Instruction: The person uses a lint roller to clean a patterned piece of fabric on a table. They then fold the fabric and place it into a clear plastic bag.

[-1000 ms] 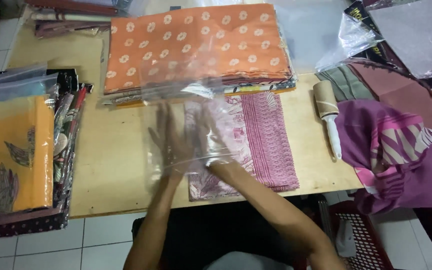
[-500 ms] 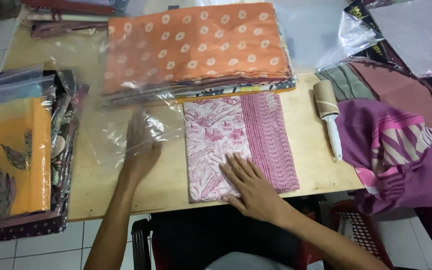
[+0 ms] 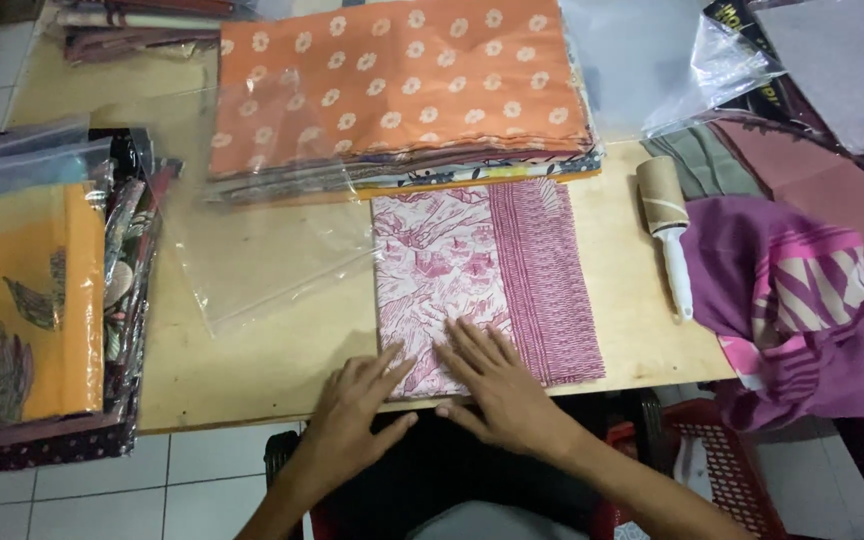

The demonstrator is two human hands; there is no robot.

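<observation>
A folded pink-and-white patterned cloth lies flat on the wooden table, near its front edge. My right hand rests flat on the cloth's near end, fingers spread. My left hand lies at the cloth's near left corner, fingers apart, partly on the table. An empty clear plastic bag lies to the left of the cloth, its far end over the stack behind.
A stack of folded cloths topped by an orange flowered one sits behind. A lint roller lies to the right, beside purple fabric. Bagged orange cloths are piled at the left. A red basket stands below the table.
My left hand left the plastic bag and came to the cloth's near left corner. My right hand stayed on the cloth's near end. The bag now lies free on the table.
</observation>
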